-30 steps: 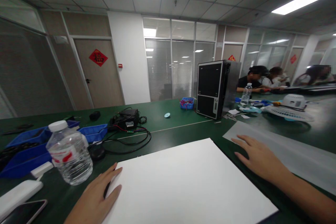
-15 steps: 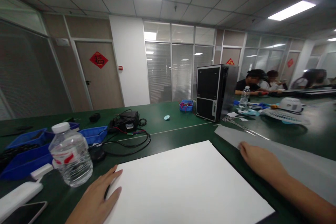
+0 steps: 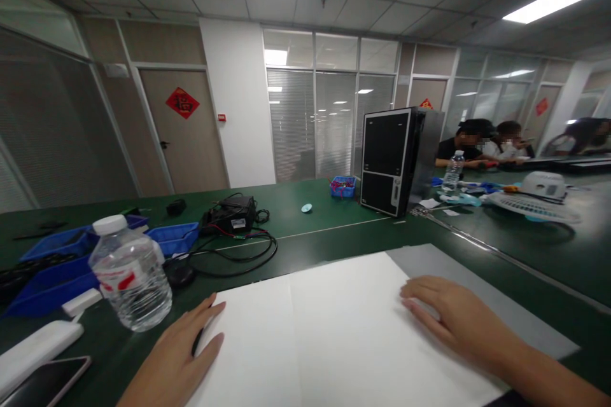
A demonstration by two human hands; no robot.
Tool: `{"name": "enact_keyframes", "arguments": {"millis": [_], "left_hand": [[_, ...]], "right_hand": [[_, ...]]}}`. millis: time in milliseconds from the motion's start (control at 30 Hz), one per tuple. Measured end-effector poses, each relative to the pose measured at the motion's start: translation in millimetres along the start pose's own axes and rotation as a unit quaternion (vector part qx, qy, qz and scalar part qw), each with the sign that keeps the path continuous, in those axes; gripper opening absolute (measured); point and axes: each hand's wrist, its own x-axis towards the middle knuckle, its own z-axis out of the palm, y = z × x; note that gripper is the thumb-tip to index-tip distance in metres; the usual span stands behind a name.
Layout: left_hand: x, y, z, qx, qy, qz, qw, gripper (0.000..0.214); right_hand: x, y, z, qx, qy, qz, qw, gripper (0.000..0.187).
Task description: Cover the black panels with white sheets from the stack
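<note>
Large white paper (image 3: 286, 343) lies in front of me, with a faint vertical line left of its middle. My left hand (image 3: 184, 346) rests at its left edge, fingers and thumb spread apart. Over the right edge lies my right hand (image 3: 449, 315), palm down with its fingers stretched out and their tips touching the white surface. A thin grey sheet (image 3: 482, 289) lies on the table to the right, partly hidden by the white paper and my right hand.
A water bottle (image 3: 131, 280), a phone (image 3: 48, 381) and blue trays (image 3: 52, 283) stand at left. Behind are a black power adapter with cables (image 3: 233, 216), a small blue basket (image 3: 342, 187) and a computer case (image 3: 386, 162). Several people sit at the far right.
My right hand has moved left from the grey sheet onto the white paper. The grey sheet has shifted left and now lies partly beneath the paper. A faint line now shows on the paper.
</note>
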Motion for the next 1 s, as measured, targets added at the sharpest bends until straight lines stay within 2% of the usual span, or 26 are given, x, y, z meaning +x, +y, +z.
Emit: {"name": "enact_keyframes", "arguments": {"millis": [67, 133, 333, 400, 500, 733, 1000], "left_hand": [[1, -2, 1.4, -0.001, 0.0, 0.0, 1.0, 0.065], [1, -2, 1.4, -0.002, -0.001, -0.003, 1.0, 0.067], [-1, 3, -3.1, -0.009, -0.004, -0.011, 1.0, 0.072], [-1, 5, -4.4, -0.012, 0.002, -0.01, 1.0, 0.074], [-1, 6, -5.0, -0.014, 0.017, 0.002, 1.0, 0.073], [-1, 6, -3.6, -0.015, 0.021, -0.001, 1.0, 0.071], [-4, -5, -0.8, -0.022, 0.044, 0.016, 0.999, 0.067]], "right_hand": [[2, 11, 1, -0.012, -0.015, 0.021, 1.0, 0.036], [3, 11, 2, -0.008, -0.026, 0.018, 0.999, 0.036], [2, -26, -1, 0.033, -0.05, -0.073, 0.996, 0.031], [2, -32, -4, 0.036, -0.033, -0.096, 0.994, 0.033], [4, -30, -7, 0.04, -0.019, -0.089, 0.995, 0.028], [6, -26, -4, 0.034, -0.091, -0.046, 0.994, 0.035], [4, -28, -4, 0.045, -0.166, -0.068, 0.983, 0.048]]}}
